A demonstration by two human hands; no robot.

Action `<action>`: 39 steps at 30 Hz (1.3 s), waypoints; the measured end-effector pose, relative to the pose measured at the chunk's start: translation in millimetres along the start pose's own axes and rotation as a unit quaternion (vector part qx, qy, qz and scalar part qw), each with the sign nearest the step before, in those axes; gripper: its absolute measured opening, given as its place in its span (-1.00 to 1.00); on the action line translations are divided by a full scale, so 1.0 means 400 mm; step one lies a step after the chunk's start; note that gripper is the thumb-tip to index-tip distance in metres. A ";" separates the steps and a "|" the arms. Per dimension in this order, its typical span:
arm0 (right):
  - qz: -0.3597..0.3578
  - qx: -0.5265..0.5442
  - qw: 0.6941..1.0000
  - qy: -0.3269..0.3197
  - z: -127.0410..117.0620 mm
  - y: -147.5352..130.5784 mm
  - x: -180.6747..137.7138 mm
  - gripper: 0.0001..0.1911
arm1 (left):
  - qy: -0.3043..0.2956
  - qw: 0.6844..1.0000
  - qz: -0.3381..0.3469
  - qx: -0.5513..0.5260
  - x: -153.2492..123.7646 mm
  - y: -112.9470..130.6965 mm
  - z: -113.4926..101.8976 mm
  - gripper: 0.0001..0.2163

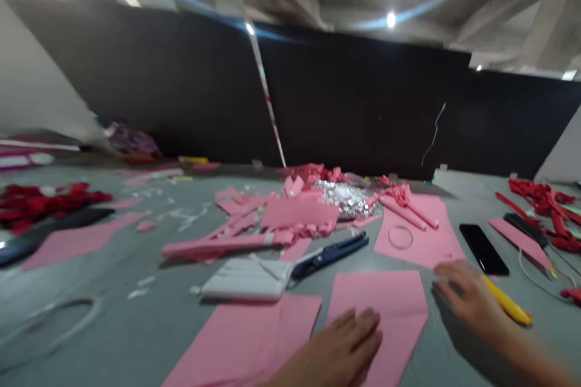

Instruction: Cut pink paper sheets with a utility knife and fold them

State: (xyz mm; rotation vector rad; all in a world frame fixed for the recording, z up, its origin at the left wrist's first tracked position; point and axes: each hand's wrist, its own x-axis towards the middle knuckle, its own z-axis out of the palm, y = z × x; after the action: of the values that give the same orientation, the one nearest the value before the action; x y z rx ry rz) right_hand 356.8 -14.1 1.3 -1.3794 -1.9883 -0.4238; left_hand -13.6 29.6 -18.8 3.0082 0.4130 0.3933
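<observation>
My left hand (338, 347) lies flat, fingers stretched out, on a pink paper sheet (376, 296) near the table's front edge. To its left lies more pink paper (245, 335), partly covered by that hand and wrist. My right hand (469, 296), somewhat blurred, is held low over the table to the right of the sheet. Its fingers reach forward and look apart, with nothing visible in them. Close beside it lies a yellow tool (508, 302), which looks like a cutter knife, partly hidden by the hand.
Dark blue-handled scissors (329, 256) rest against a white flat box (247, 279). Behind are pink paper scraps (299, 211), silver foil tinsel (347, 198) and a pink sheet (431, 211) bearing rolled tubes and a ring (400, 237). A black phone (483, 249) lies right.
</observation>
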 end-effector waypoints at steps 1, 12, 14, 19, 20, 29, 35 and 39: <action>0.021 -0.009 0.999 -0.025 -0.028 0.018 0.006 -0.77 | -0.019 1.000 0.009 -0.014 -0.005 0.018 -0.015 -0.39; 0.082 -0.114 0.981 -0.136 -0.200 0.141 -0.110 -0.55 | 0.009 0.998 -0.053 -0.036 0.049 0.028 -0.069 -0.69; 0.083 -0.118 0.981 -0.131 -0.193 0.152 -0.116 -0.58 | 0.003 0.998 -0.053 -0.037 0.062 0.028 -0.070 -0.68; 0.107 -0.087 0.981 -0.139 -0.210 0.156 -0.093 -0.69 | 0.040 0.997 -0.043 -0.046 0.059 0.047 -0.079 -0.68; 0.114 -0.065 0.981 -0.144 -0.220 0.144 -0.082 -0.72 | 0.053 0.997 -0.028 -0.041 0.051 0.056 -0.079 -0.70; 0.025 0.154 0.940 -0.305 -0.245 -0.100 0.033 -0.55 | 0.055 0.997 -0.046 -0.033 0.022 0.047 -0.060 -0.67; 0.004 0.159 0.929 -0.335 -0.195 -0.127 0.048 -0.51 | 0.015 0.994 -0.079 -0.073 0.008 0.017 -0.024 -0.46; 0.004 0.161 0.934 -0.320 -0.187 -0.118 0.029 -0.51 | 0.022 0.996 -0.078 -0.046 0.005 0.022 -0.012 -0.45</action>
State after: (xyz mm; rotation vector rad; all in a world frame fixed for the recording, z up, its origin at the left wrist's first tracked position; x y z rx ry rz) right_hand 336.6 -69.3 68.1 -1.4165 -2.4154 0.4059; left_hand -11.0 22.1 -12.7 2.8578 0.6104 0.4537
